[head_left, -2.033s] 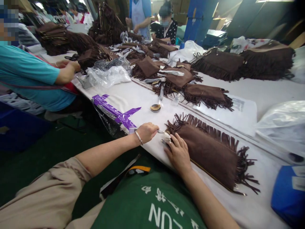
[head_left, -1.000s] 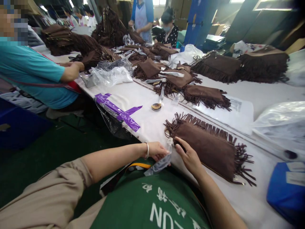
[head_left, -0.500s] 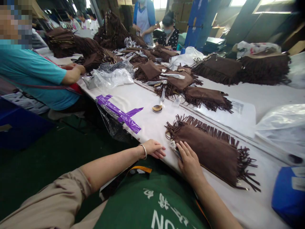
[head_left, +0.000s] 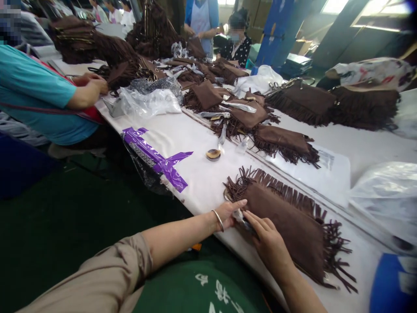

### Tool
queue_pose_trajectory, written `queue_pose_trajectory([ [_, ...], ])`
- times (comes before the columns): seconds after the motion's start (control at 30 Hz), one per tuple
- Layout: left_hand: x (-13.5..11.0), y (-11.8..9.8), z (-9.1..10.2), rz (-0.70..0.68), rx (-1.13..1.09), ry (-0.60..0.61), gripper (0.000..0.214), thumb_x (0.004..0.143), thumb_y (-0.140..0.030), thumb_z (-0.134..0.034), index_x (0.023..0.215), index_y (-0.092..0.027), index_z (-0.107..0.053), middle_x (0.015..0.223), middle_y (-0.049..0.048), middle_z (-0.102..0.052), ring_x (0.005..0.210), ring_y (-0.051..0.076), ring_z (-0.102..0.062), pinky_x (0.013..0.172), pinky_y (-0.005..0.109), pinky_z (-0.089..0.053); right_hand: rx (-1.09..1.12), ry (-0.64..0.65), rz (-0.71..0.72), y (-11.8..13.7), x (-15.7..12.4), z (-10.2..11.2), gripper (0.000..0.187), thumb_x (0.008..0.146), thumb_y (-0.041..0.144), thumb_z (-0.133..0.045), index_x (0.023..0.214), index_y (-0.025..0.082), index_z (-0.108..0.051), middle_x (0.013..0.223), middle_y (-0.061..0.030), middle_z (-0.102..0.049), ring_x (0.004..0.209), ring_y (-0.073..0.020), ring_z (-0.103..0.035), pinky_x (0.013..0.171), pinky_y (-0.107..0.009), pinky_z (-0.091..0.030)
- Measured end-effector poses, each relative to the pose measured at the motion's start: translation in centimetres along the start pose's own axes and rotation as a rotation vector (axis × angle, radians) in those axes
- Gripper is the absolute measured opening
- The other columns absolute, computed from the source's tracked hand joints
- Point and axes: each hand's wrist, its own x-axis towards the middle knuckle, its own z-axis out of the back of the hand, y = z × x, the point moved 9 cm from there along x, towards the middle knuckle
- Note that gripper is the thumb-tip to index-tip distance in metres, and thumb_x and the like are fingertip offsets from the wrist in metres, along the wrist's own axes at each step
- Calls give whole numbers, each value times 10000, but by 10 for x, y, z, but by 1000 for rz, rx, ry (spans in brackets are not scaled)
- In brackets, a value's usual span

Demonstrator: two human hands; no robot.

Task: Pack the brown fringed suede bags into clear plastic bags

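"Both hands, from the head camera: how do they stand? Take the clock from the middle of the work."

"Just beside each other. The left hand, with a silver bangle at the wrist, is at nine o'clock, by one end of a flat, dark brown fringed bag. The right hand is at eight, its fingers over a slim piece wrapped in clear plastic. Whether either hand is clamped on that piece, I can't tell."

"And the bag?"

"Lying on a white-covered table, fringe along its far side and both ends."

"What else is on that surface?"

"At ten o'clock, a small round black-and-tan item, and past it some shiny purple tape at the table's edge. More brown fringed bags are heaped at eleven, others stacked at one. Nearly at three, a puffy clear plastic bag; at four, a bright blue object, cut off by the frame."

"The room?"

"Dark green floor at nine. A co-worker in a turquoise top sits at ten, hands at more brown bags. Another, in a pale blue apron, stands at eleven. A blue pillar rises at twelve, and bright windows show at one."
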Motion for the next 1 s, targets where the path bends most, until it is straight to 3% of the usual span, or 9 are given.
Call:
queue_pose_trajectory([
  [0.1,17,-9,-8,-9,-91,-13,236,687,-249,-730,832,-82,-649,700,79,-685,566,165,-631,553,260,-501,19,40,11,3,-7,-1,702,751,-15,-389,1394,261,-336,1338,-19,-500,1045,-205,-513,931,-376,-481],
  [0.23,28,-30,-7,-168,-219,-98,297,679,-92,-666,975,-105,-651,787,80,-714,747,225,-682,749,347,-540,37,76,12,7,-12,-2,764,690,-42,-365,1392,259,-347,1352,-3,-490,1041,-192,-525,933,-354,-486],
  [0.33,27,-32,-2,-183,-342,-161,255,773,-162,-611,1022,-114,-639,851,90,-718,873,239,-677,863,392,-521,39,56,22,5,-12,-2,752,683,-35,-374,1380,248,-371,1350,-10,-496,1040,-187,-542,927,-336,-496],
  [0.43,21,-37,-4,-193,-353,-143,307,831,-322,-577,1039,-103,-632,944,109,-709,984,253,-648,921,409,-501,38,21,69,4,-12,-4,666,762,19,-408,1387,245,-365,1341,-30,-507,1030,-188,-562,899,-328,-517],
  [0.5,12,-51,-8,-306,-168,-116,422,840,-419,-549,1110,-98,-602,1053,116,-682,1059,259,-612,967,412,-473,33,5,102,5,-12,-6,614,808,60,-426,1391,243,-359,1349,-44,-500,1014,-189,-573,880,-330,-529],
  [0.6,-5,-68,-29,-516,395,-87,585,773,-443,-623,1254,-126,-519,1277,104,-565,1224,283,-482,1086,420,-344,11,-6,100,6,-12,-11,568,829,62,-419,1377,205,-379,1366,-74,-479,1019,-201,-572,897,-358,-523],
  [0.7,-8,-54,-58,-580,1007,10,831,576,-218,-762,1338,-142,-439,1447,108,-368,1371,310,-244,1170,447,-101,-17,-34,98,10,-15,-13,432,849,122,-471,1279,157,-490,1264,-102,-562,1089,-243,-544,934,-408,-504],
  [0.8,-2,-31,-73,-597,1514,77,942,574,-157,-708,1416,-116,-288,1504,153,-218,1408,292,-122,1161,488,-23,-31,-55,128,11,-25,-12,362,867,218,-527,1224,161,-534,1194,-92,-605,1132,-249,-527,947,-405,-501],
  [1.0,3,-24,-75,-695,1705,133,1063,613,-279,-731,1463,-138,-108,1516,146,-191,1410,269,-124,1161,441,-97,-35,-194,117,0,-68,16,465,871,149,-529,1323,225,-446,1284,-57,-555,1119,-210,-535,917,-369,-498],
])
